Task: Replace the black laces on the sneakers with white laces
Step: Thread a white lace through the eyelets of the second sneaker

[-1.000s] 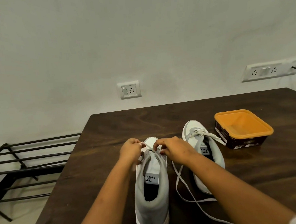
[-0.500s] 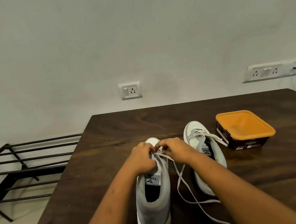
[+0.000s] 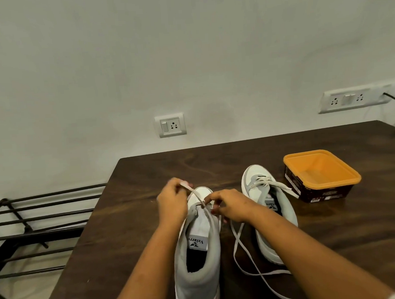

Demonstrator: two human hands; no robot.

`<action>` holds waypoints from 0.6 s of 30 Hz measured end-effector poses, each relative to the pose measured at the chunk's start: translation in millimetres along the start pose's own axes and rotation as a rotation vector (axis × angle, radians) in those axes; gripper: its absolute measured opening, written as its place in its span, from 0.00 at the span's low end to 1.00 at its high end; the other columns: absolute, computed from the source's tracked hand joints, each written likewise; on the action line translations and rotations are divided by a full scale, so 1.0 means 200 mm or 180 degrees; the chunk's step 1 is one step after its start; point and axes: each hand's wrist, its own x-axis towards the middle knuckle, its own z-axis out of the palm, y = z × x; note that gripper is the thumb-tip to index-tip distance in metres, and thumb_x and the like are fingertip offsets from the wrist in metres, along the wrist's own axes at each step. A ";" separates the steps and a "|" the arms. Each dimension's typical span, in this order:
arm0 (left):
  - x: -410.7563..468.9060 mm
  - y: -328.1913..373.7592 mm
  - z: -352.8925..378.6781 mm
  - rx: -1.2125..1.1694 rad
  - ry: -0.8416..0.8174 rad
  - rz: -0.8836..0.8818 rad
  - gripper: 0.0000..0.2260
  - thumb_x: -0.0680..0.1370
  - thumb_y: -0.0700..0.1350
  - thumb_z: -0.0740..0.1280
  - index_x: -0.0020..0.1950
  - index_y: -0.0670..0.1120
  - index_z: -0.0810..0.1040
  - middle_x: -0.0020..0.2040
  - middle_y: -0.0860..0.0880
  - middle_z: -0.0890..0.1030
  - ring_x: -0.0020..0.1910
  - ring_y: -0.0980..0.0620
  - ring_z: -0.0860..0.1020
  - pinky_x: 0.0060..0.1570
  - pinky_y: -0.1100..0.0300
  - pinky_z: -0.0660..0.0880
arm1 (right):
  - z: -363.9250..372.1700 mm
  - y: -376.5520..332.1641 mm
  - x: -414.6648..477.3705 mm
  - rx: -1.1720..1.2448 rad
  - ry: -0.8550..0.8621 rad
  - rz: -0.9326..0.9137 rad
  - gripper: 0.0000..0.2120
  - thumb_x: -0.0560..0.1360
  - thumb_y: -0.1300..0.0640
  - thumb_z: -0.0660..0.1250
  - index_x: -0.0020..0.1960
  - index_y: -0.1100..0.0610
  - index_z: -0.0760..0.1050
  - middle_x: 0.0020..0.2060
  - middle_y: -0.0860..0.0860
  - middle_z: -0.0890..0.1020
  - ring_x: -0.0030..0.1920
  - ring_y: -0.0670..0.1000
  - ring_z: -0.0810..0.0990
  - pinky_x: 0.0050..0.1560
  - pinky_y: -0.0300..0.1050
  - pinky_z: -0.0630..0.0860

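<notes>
Two grey-and-white sneakers stand on the dark wooden table [image 3: 150, 221], toes away from me. The near sneaker [image 3: 198, 260] sits between my hands. My left hand [image 3: 172, 201] pinches one end of a white lace [image 3: 241, 250] and holds it up to the left of the toe. My right hand [image 3: 227, 206] pinches the same lace at the sneaker's front eyelets. The rest of that lace trails loose over the table to the right. The far sneaker [image 3: 268, 205] lies behind my right forearm, with a white lace threaded through its front eyelets.
An orange-rimmed dark tub [image 3: 320, 176] stands open at the right of the table. A black metal rack [image 3: 35, 228] is on the floor beyond the table's left edge. Wall sockets [image 3: 170, 125] sit above the table's far edge, with a black cable at the far right.
My left hand has drawn the lace end up and out to the left, away from my right hand. The right hand stays at the front eyelets.
</notes>
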 end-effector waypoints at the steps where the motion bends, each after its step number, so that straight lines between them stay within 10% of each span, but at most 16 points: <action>1: 0.01 0.04 -0.03 -0.0941 0.0292 -0.0304 0.12 0.78 0.35 0.59 0.40 0.48 0.75 0.44 0.44 0.82 0.42 0.46 0.81 0.47 0.48 0.79 | 0.00 0.00 0.00 0.0019 -0.0013 0.0012 0.16 0.79 0.62 0.62 0.60 0.45 0.77 0.46 0.47 0.79 0.35 0.51 0.82 0.46 0.46 0.81; 5: 0.05 0.13 -0.16 -0.2830 0.1060 -0.0893 0.12 0.82 0.37 0.52 0.41 0.48 0.67 0.35 0.46 0.75 0.32 0.52 0.74 0.36 0.61 0.72 | -0.01 0.00 0.00 0.0081 0.0006 -0.0028 0.15 0.78 0.62 0.63 0.58 0.45 0.79 0.46 0.51 0.81 0.34 0.49 0.80 0.45 0.46 0.81; 11: 0.01 -0.04 -0.06 0.2352 -0.1133 0.0628 0.04 0.76 0.48 0.63 0.43 0.50 0.76 0.47 0.49 0.77 0.47 0.47 0.77 0.46 0.55 0.73 | 0.01 0.00 0.01 0.0167 0.0027 -0.0021 0.15 0.77 0.63 0.65 0.56 0.45 0.79 0.46 0.52 0.81 0.33 0.49 0.80 0.46 0.48 0.81; 18: -0.03 0.01 0.04 0.3487 -0.1112 0.0808 0.10 0.77 0.48 0.61 0.53 0.47 0.79 0.57 0.47 0.74 0.58 0.46 0.72 0.56 0.51 0.71 | 0.02 0.01 0.01 0.0256 -0.0027 -0.0027 0.15 0.78 0.62 0.65 0.58 0.45 0.77 0.47 0.51 0.81 0.34 0.51 0.81 0.46 0.46 0.82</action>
